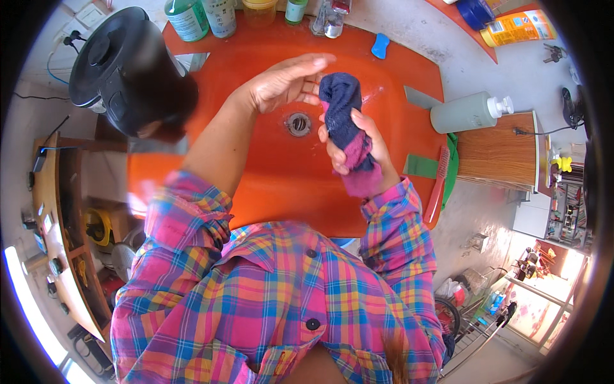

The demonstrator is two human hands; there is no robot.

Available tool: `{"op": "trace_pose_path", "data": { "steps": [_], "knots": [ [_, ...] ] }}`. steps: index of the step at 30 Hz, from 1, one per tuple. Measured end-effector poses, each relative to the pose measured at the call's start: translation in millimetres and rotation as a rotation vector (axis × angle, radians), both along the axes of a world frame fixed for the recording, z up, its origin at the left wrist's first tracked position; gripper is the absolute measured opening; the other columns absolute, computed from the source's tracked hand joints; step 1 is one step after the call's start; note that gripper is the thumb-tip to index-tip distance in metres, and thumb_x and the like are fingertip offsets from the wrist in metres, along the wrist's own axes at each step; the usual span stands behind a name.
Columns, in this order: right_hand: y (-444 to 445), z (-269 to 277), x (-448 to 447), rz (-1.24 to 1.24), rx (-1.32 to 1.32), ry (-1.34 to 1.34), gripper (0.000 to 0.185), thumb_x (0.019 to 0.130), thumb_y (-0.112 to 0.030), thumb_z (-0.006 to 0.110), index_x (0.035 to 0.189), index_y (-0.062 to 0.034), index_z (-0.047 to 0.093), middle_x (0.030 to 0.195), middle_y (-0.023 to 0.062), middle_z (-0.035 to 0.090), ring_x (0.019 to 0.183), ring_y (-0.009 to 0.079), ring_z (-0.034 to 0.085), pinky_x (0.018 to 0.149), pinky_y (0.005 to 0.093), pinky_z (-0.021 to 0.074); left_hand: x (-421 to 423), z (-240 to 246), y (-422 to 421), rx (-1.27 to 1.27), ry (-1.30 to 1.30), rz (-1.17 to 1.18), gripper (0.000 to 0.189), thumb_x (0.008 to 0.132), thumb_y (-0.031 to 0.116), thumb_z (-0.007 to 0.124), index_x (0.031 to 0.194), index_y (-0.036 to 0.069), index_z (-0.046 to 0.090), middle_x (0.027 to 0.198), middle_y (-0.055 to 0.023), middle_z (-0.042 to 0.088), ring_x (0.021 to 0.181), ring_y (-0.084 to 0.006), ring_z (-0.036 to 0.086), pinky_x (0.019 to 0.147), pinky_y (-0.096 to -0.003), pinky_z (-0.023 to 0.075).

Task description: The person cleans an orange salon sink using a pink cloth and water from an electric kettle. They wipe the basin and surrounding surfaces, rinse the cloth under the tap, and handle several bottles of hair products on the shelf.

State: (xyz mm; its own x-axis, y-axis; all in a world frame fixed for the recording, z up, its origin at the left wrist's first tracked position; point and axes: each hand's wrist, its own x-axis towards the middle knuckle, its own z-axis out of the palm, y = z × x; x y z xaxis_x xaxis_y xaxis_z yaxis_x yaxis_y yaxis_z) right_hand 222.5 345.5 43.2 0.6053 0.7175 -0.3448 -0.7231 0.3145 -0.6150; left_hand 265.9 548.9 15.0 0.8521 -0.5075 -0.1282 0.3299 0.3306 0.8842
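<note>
My right hand (379, 146) grips a bunched navy and magenta cloth (341, 103), possibly a sock. Its folded dark end points up between thumb and fingers, and a magenta end hangs over the wrist. To the left of the cloth, my left hand (285, 86) is raised with thumb and fingers apart, holding nothing. Its fingertips come close to the cloth's edge; whether they touch is unclear. Both hands are above an orange-red washbasin (288, 158), whose metal drain (298, 125) shows between them.
A large black lidded vessel (158, 81) stands close at the left. Along the back rim are a green bottle (189, 20) and a blue sponge-like piece (380, 45). At the right are a pump bottle (463, 115) and a red brush (437, 185). An orange tube (520, 28) rests on a shelf.
</note>
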Motion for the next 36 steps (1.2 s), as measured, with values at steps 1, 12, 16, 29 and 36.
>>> {"op": "trace_pose_path", "data": {
  "steps": [1, 12, 16, 29, 36],
  "knots": [
    [4, 0, -6, 0.006, 0.131, 0.065, 0.050, 0.087, -0.042, 0.045, 0.111, 0.0012, 0.045, 0.083, 0.0146, 0.056, 0.050, 0.0165, 0.053, 0.038, 0.0263, 0.0418, -1, 2, -4, -0.099, -0.051, -0.035, 0.084, 0.076, 0.059, 0.057, 0.136, 0.007, 0.028, 0.131, -0.0181, 0.040, 0.115, -0.0272, 0.045, 0.095, -0.0382, 0.0371],
    [16, 3, -26, 0.004, -0.058, 0.014, 0.040, 0.085, -0.038, 0.055, 0.099, -0.0028, 0.046, 0.076, 0.0070, 0.052, 0.048, 0.0100, 0.048, 0.039, 0.0234, 0.0376, -16, 24, -22, -0.068, 0.060, 0.046, 0.019, 0.078, 0.018, 0.066, 0.089, 0.006, 0.057, 0.079, -0.0021, 0.057, 0.077, -0.0120, 0.058, 0.070, -0.0276, 0.0485],
    [23, -15, -13, -0.072, -0.469, -0.146, 0.022, 0.081, -0.024, 0.061, 0.084, -0.0058, 0.049, 0.061, 0.0019, 0.049, 0.045, 0.0092, 0.046, 0.039, 0.0230, 0.0362, -8, 0, -38, 0.216, -0.031, 0.135, 0.017, 0.078, 0.018, 0.065, 0.086, 0.004, 0.059, 0.079, -0.0026, 0.056, 0.070, -0.0099, 0.053, 0.063, -0.0252, 0.0442],
    [24, -188, 6, -0.404, -0.854, -0.856, 0.018, 0.078, -0.011, 0.059, 0.093, -0.0021, 0.053, 0.071, 0.0066, 0.058, 0.056, 0.0182, 0.057, 0.047, 0.0308, 0.0443, -15, -50, -89, 1.232, -0.445, 0.478, 0.017, 0.070, 0.013, 0.056, 0.084, 0.002, 0.056, 0.088, -0.0188, 0.058, 0.081, -0.0366, 0.057, 0.069, -0.0438, 0.0470],
    [4, -64, 5, -0.043, -0.360, -0.416, 0.052, 0.076, -0.047, 0.064, 0.106, -0.0084, 0.047, 0.083, 0.0030, 0.057, 0.069, 0.0131, 0.057, 0.056, 0.0309, 0.0487, -33, 28, -64, 0.728, -1.037, 0.713, 0.016, 0.072, 0.007, 0.068, 0.080, 0.002, 0.056, 0.079, -0.0130, 0.054, 0.071, -0.0295, 0.055, 0.062, -0.0352, 0.0457]
  ]
}}
